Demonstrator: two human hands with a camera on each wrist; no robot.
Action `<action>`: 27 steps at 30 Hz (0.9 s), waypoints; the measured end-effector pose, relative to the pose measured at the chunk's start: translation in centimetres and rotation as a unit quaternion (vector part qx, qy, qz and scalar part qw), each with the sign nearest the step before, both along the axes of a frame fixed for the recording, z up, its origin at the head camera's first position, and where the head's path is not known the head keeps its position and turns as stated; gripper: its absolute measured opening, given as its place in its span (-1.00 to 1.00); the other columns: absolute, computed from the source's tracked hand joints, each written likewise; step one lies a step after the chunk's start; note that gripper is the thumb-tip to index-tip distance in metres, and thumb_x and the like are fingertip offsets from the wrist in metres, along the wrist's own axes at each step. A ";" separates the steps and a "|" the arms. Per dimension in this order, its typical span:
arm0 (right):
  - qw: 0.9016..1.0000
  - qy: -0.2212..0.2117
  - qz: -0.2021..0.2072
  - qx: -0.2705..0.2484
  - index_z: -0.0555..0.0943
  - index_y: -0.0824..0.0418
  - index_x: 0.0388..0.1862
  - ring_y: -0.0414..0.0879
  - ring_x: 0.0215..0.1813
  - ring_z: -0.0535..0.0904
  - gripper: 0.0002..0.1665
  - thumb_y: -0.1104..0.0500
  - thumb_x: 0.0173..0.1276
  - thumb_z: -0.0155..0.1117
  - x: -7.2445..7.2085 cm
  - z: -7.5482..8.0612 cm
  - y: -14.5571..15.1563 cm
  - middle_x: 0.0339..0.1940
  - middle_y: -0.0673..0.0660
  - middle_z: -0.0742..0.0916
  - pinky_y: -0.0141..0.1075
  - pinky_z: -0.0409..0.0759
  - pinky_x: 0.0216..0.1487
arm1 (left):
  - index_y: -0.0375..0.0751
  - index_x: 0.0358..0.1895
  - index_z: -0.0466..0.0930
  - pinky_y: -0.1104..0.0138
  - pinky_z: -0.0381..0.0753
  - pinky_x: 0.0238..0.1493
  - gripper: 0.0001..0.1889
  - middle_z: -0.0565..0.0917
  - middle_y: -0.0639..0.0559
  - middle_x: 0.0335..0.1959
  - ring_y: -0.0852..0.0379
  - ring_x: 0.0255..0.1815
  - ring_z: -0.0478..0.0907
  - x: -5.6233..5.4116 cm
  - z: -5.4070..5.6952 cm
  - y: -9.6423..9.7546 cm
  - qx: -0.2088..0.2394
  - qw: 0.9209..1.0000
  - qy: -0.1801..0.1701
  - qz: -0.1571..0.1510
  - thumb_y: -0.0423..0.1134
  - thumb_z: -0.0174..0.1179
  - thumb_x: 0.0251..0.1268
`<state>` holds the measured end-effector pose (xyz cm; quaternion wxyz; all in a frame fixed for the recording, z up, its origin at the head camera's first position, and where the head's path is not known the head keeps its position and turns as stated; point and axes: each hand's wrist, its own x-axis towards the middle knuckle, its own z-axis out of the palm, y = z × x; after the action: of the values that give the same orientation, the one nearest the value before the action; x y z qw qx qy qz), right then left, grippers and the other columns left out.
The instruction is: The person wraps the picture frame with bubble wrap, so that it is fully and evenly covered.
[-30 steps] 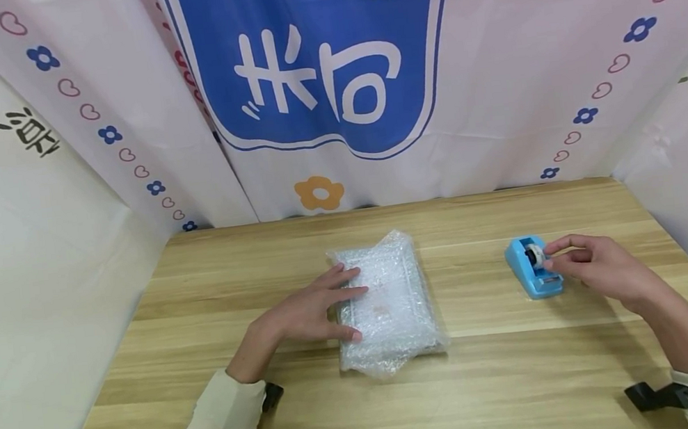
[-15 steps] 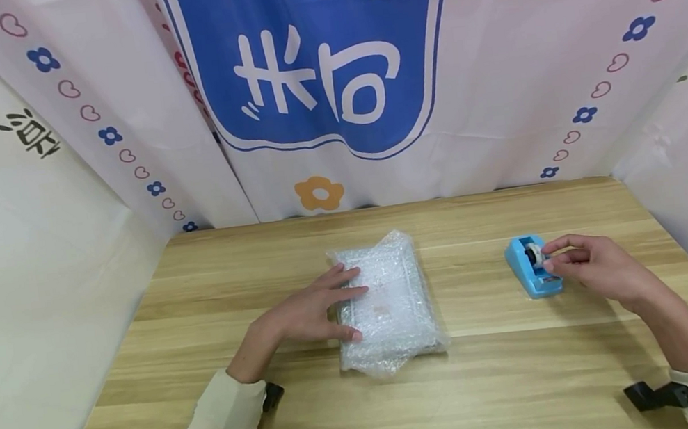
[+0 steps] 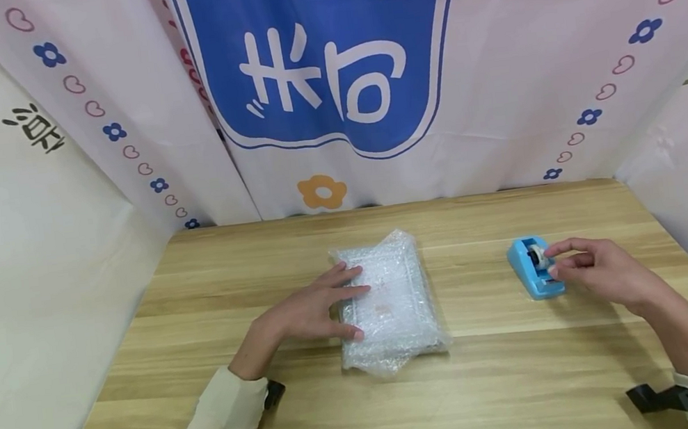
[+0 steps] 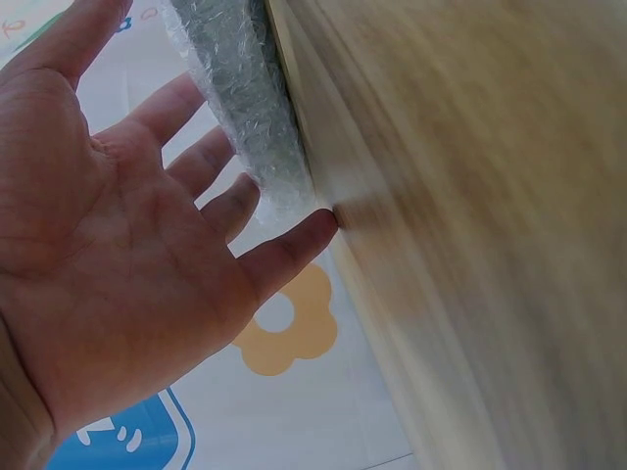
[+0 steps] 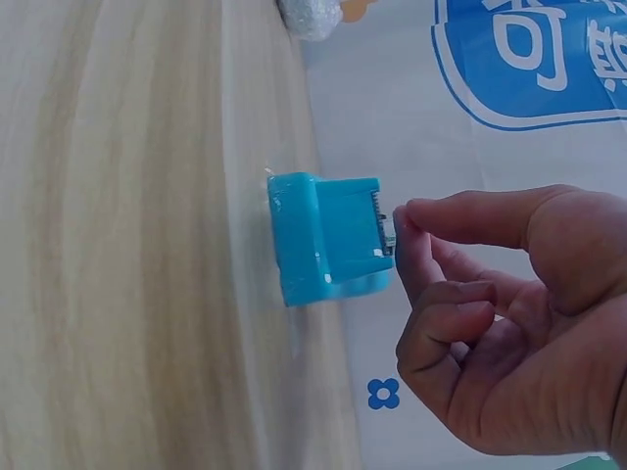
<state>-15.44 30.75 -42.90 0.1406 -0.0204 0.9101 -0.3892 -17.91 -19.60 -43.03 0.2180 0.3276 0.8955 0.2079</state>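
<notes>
A flat package in clear bubble wrap (image 3: 394,307) lies on the table near the middle of the head view. My left hand (image 3: 304,313) rests on its left side with fingers spread and nearly straight. To the right stands a small blue tape dispenser (image 3: 522,266) with a white tape roll (image 3: 539,258) in it. Thumb and index finger of my right hand (image 3: 615,277) pinch the tape's end by the toothed cutter, plainest in the right wrist view, where the dispenser (image 5: 338,230) is seen end-on. The tape itself is mostly hidden by the fingertips.
The wooden table (image 3: 340,417) meets a printed cloth backdrop (image 3: 500,142) at the back. White sheets (image 3: 42,274) rise at both sides. A black strap (image 3: 665,396) sits at the right cuff, another dark piece (image 3: 273,394) at the left.
The head view has shifted very slightly. Both hands stay in almost the same places, the left on the package and the right at the dispenser.
</notes>
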 end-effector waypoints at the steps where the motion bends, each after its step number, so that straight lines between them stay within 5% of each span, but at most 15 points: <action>1: 1.000 0.000 0.002 0.003 0.51 0.40 0.43 -0.24 -0.11 0.64 -0.49 0.12 0.68 0.24 0.0 0.0 0.1 0.04 0.26 0.80 -0.38 0.55 -0.22 | 0.01 0.65 0.38 -0.24 0.08 0.73 -0.12 0.05 0.01 0.82 -0.17 0.86 -0.27 0.0 0.0 0.0 0.000 1.000 -0.001 0.001 0.22 0.45 0.34; 27: 0.999 -0.004 0.025 -0.023 0.51 0.33 0.51 -0.34 -0.08 0.68 -0.43 0.13 0.64 0.28 4.1 -0.8 1.3 0.04 0.21 0.81 -0.33 0.65 -0.19 | 0.01 0.66 0.37 -0.22 0.07 0.74 -0.12 0.03 0.01 0.82 -0.16 0.86 -0.28 -0.1 -0.2 0.0 -0.004 1.000 -0.002 -0.001 0.21 0.45 0.35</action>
<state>-11.31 32.07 -43.75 0.1534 -0.0444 0.8997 -0.4062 -18.02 -19.60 -43.24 0.2209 0.3273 0.8956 0.2051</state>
